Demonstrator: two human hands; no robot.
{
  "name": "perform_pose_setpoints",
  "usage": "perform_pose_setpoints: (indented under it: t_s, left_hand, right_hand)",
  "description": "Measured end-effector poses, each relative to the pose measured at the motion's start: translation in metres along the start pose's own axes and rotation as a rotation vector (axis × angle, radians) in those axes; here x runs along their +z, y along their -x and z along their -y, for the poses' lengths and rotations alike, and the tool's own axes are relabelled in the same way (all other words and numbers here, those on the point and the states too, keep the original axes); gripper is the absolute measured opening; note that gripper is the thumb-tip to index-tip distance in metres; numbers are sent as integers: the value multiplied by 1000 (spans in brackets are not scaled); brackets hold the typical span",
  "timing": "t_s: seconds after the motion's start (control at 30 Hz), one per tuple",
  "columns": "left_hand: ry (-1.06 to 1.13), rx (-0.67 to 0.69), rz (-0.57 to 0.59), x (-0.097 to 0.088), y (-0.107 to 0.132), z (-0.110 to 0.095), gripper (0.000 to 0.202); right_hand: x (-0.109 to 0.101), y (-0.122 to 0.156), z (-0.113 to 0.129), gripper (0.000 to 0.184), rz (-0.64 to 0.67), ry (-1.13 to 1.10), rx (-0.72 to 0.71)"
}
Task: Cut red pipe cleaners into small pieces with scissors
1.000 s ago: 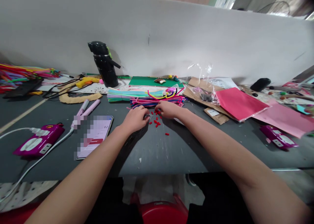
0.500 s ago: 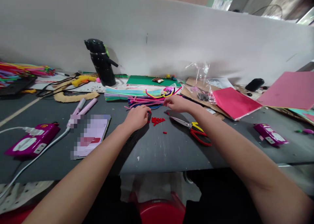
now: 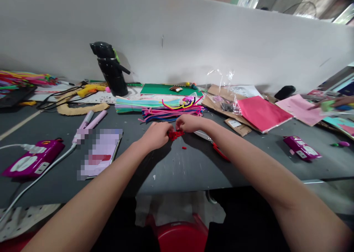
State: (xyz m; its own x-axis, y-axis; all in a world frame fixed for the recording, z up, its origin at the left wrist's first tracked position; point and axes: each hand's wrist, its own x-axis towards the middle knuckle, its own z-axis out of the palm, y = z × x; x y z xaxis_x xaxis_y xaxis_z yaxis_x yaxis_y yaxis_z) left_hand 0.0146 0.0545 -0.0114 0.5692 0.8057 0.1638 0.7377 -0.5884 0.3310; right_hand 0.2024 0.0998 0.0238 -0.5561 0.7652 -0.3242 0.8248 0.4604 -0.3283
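Observation:
Both of my hands meet over a small pile of short red pieces (image 3: 176,135), which look like cut pipe cleaner, on the dark grey table (image 3: 171,171). My left hand (image 3: 158,135) is at the pile's left, fingers closed in a pinch. Opposite it, my right hand (image 3: 191,123) is also closed, its fingertips down at the pile's far side. Whatever sits between the fingertips is too small to make out. One loose red piece (image 3: 184,147) lies nearer me. Scissors with red handles (image 3: 220,152) are partly hidden under my right forearm.
Bundled pipe cleaners (image 3: 155,114) lie just behind my hands. A phone (image 3: 103,152), a pink hot tool (image 3: 90,125) and a purple power strip (image 3: 34,158) are at left, a black flask (image 3: 112,71) behind. Red sheets (image 3: 262,112) lie right; another person's hand (image 3: 339,102) reaches in.
My right hand has come down and left to the red pieces, closing the gap with my left hand. Another person's hand has appeared at far right, at the pink sheet, which has shifted.

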Motion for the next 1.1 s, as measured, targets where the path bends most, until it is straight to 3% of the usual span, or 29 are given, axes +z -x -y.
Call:
perform_pose_setpoints:
  t_s: [0.13, 0.33, 0.5, 0.63, 0.77, 0.93, 1.1]
  left_hand:
    - [77, -47, -59, -10, 2, 8, 39]
    - [130, -168, -117, -33, 26, 18, 34]
    - [198, -229, -135, -38, 58, 11, 33]
    - [214, -214, -111, -35, 66, -1, 35]
    - [202, -172, -45, -34, 67, -12, 30]
    - [199, -189, -11, -36, 69, -13, 26]
    - [202, -208, 14, -37, 73, -15, 27]
  right_hand:
    - [-1, 6, 10, 30, 60, -43, -97]
    - [2, 5, 15, 40, -98, -12, -131]
    - [16, -5, 31, 35, -79, 46, -221]
    - [22, -1, 47, 23, -66, 82, -283]
    - [19, 22, 43, 22, -75, 92, -294]
    - [20, 73, 19, 19, -313, -8, -300]
    - [45, 95, 5, 18, -277, 42, -146]
